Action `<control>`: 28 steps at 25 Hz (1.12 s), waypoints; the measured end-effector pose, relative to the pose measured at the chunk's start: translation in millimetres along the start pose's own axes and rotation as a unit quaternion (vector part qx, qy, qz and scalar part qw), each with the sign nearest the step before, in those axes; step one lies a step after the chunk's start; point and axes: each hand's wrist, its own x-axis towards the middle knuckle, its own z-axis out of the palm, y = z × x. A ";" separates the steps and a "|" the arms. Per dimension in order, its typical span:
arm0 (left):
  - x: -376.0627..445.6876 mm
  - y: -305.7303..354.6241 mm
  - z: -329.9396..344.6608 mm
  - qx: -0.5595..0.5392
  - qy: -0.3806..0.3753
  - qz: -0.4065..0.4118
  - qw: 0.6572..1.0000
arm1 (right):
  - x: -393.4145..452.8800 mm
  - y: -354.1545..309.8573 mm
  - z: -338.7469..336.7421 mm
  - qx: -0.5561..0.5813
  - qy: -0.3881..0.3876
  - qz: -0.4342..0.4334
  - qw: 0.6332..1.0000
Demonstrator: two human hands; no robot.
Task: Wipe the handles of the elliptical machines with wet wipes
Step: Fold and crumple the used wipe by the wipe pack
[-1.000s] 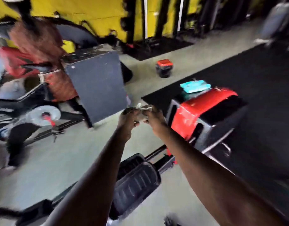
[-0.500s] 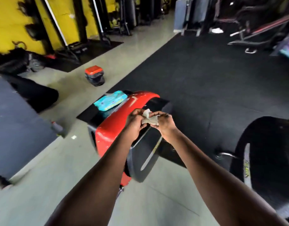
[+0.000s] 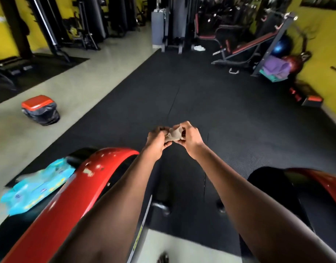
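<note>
Both hands out front, fingers curled tight. Left hand [image 3: 157,140] + right hand [image 3: 189,138] pinch the crumpled wet wipe [image 3: 173,134] btwn them, mid-air above the black mat [image 3: 201,95]. Wipes pack [image 3: 38,185] lies on red elliptical housing [image 3: 72,194], lower left, well apart from hands.

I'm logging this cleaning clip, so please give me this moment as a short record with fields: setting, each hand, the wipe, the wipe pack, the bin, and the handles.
setting: gym floor, black rubber mat
left hand: pinches the wipe
right hand: pinches the wipe from the other side
wipe: crumpled, greyish, held in the air between both hands
wipe pack: blue, lying on the red elliptical housing at lower left
bin: red lid, black liner, on the pale floor at left
handles: none in view
</note>
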 end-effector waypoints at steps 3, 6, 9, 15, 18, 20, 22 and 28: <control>80.0 34.2 39.4 -0.005 -0.011 -0.002 1.000 | 78.7 -39.9 -10.6 -0.044 0.026 -0.039 0.998; 158.1 61.0 71.7 0.021 -0.020 -0.005 1.000 | 168.2 -67.1 -21.0 -0.117 0.045 -0.069 0.990; 258.7 76.8 89.8 0.031 0.015 0.012 0.999 | 272.5 -83.0 -25.7 -0.100 0.023 -0.056 0.993; 426.6 118.3 114.0 0.026 0.114 0.011 0.993 | 469.7 -116.1 -8.9 -0.122 -0.051 0.008 0.991; 500.3 147.4 109.5 0.014 0.142 0.011 0.990 | 557.6 -140.5 20.2 -0.158 -0.109 -0.011 0.981; 539.4 162.6 96.3 0.009 0.168 0.018 0.986 | 600.6 -149.7 47.9 -0.167 -0.125 -0.007 0.978; 580.6 181.1 74.7 -0.002 0.204 0.024 0.979 | 643.3 -153.6 85.4 -0.167 -0.144 0.008 0.975; 716.5 227.0 -39.4 -0.060 0.311 0.013 0.949 | 779.3 -135.2 237.2 -0.220 -0.250 -0.026 0.942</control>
